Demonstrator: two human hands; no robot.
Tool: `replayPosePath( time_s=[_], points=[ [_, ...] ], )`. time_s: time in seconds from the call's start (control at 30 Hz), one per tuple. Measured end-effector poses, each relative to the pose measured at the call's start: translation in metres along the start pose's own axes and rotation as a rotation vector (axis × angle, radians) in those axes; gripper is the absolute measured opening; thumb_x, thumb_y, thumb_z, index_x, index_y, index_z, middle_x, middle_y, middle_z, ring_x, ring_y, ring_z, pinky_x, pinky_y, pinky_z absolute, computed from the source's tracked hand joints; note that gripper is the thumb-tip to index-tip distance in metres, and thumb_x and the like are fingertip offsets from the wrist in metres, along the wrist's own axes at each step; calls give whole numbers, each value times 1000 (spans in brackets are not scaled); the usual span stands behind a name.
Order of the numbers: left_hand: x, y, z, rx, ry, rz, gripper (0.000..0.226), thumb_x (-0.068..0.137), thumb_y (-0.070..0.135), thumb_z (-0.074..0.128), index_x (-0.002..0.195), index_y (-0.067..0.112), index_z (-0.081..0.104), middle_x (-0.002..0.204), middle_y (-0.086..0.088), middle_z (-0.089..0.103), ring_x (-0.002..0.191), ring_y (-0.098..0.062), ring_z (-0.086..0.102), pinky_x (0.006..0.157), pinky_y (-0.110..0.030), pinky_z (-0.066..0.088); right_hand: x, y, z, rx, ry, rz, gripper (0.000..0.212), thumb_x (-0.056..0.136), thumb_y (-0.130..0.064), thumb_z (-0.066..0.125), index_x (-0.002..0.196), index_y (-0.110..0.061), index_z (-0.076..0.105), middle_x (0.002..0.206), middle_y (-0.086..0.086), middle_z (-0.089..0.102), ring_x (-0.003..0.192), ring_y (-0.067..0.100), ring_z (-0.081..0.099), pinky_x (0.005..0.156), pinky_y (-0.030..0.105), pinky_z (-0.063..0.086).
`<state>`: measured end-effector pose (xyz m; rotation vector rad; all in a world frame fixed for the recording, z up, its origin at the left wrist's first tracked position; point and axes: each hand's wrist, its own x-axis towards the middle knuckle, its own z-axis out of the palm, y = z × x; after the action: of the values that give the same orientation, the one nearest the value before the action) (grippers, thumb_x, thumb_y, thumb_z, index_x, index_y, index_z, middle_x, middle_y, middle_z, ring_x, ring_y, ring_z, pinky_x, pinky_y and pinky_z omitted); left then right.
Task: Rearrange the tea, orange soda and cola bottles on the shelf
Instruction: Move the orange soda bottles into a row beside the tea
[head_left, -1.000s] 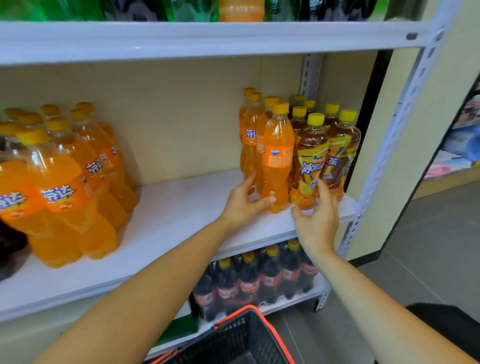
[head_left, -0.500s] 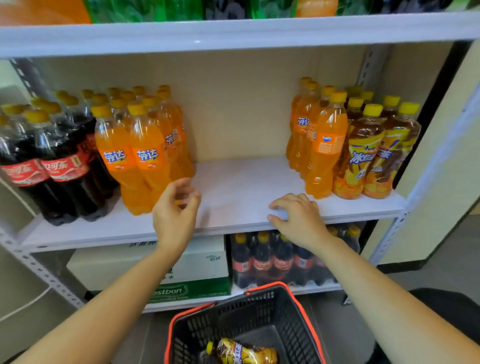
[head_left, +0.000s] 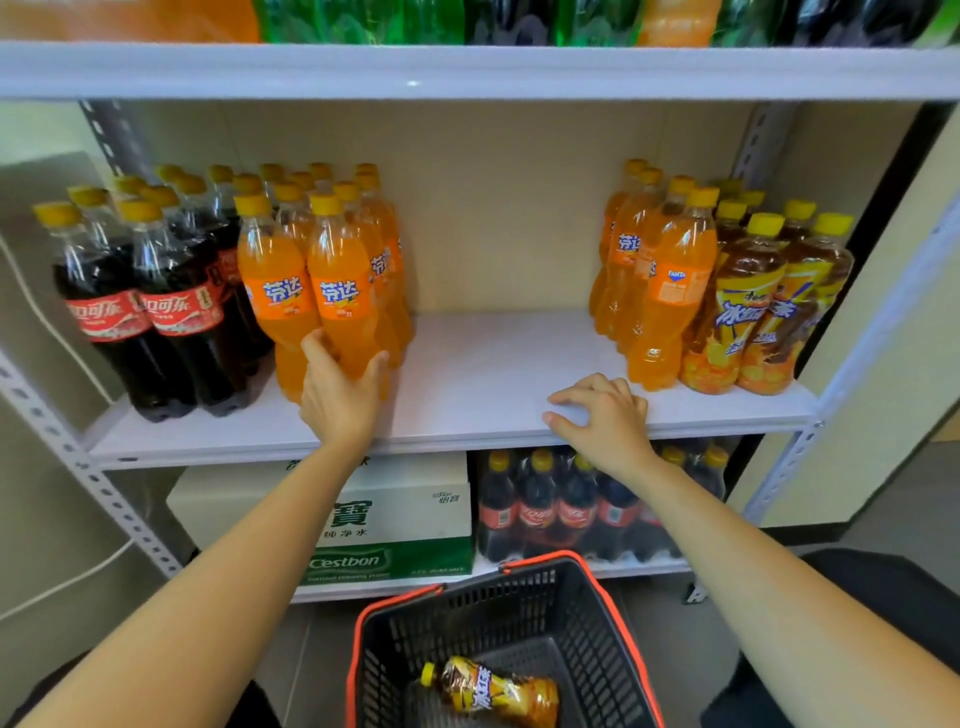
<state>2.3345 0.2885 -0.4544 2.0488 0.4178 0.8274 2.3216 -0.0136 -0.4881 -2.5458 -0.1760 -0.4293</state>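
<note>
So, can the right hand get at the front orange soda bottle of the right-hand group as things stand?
Probably yes. The right hand rests on the shelf edge holding nothing, and the front orange soda bottle stands just beyond it with only bare shelf between.

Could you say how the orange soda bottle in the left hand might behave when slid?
The yellow-capped plastic orange soda bottle looks full, probably heavy. Tall and narrow, it may tip if pushed high; the left hand grips it low. The smooth white shelf likely lets it slide.
</note>
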Motion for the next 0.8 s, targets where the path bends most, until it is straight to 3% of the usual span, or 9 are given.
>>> replayPosePath(
  time_s=[0.13, 0.23, 0.33, 0.47, 0.53, 0.63, 0.8],
  points=[
    [-16, -1, -11, -171, -53, 117, 64, 85, 38, 80, 134, 16, 44, 122, -2, 61, 108, -27, 59, 82, -36, 42, -6, -2, -14, 120, -68, 20, 33, 88, -48, 75, 117, -34, 72, 116, -14, 57, 122, 20, 47, 96, 35, 30],
    [-36, 3, -24, -264, -132, 192, 58, 81, 49, 76, 128, 28, 48, 111, 10, 61, 96, -11, 60, 79, -31, 47, -10, -17, -29, 373, -72, 14, 40, 88, -35, 79, 125, -25, 68, 125, -6, 64, 120, 17, 57, 106, 40, 45],
    [-51, 10, -33, -307, -310, 271, 56, 75, 53, 75, 123, 39, 50, 103, 16, 60, 94, -6, 61, 76, -27, 50, -16, -39, -46, 696, -93, 55, 57, 88, -34, 77, 140, -22, 56, 124, -6, 67, 110, 11, 67, 95, 31, 55],
    [-69, 15, -30, -274, -529, 415, 56, 72, 46, 81, 122, 41, 55, 95, 16, 59, 91, -16, 64, 73, -39, 55, -18, -51, -63, 1164, -138, 228, 79, 80, -40, 72, 150, -26, 39, 130, 5, 65, 106, 25, 73, 86, 39, 61],
    [-76, 17, -26, -202, -570, 504, 61, 72, 43, 82, 127, 39, 56, 97, 14, 59, 91, -15, 64, 75, -40, 55, -16, -45, -69, 1232, -88, 237, 62, 90, -36, 68, 146, -26, 45, 127, 5, 67, 107, 27, 72, 82, 41, 61],
    [-78, 18, -24, -27, -560, 702, 68, 72, 44, 80, 135, 33, 56, 101, 13, 56, 92, -10, 60, 77, -39, 54, -17, -32, -71, 1119, 21, 179, 32, 102, -25, 60, 132, -17, 62, 104, -2, 75, 102, 19, 73, 79, 38, 60],
    [-69, 23, -19, 66, -594, 761, 74, 67, 50, 85, 134, 28, 62, 105, 11, 62, 91, -14, 63, 75, -35, 54, -20, -21, -75, 1126, 12, 166, 22, 102, -18, 59, 123, -13, 65, 95, -6, 78, 96, 12, 74, 75, 31, 61]
  ],
)
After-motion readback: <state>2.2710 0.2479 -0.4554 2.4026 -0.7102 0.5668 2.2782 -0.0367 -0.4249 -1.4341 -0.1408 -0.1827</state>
